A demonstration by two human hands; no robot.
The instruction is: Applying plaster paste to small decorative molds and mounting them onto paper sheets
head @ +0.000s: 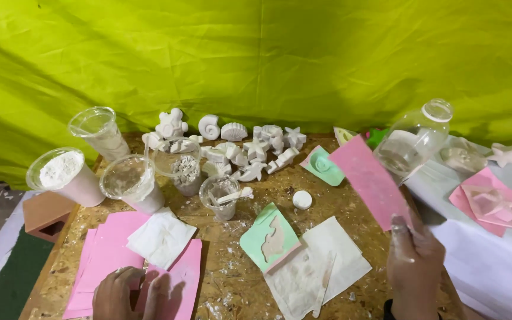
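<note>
Two hands, pink sheets on both sides

Pressed flat with fingers spread, left hand on the pink sheets at the counter edge, likely to steady the stack. Further along: powder-filled cups, white plaster casts, green dolphin mould lying face up. Pinched upright in the right hand, one pink sheet, beside a tilted clear bottle.

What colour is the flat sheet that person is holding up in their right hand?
Pink. The flat sheet held in the right hand shows best in the head view.
</note>
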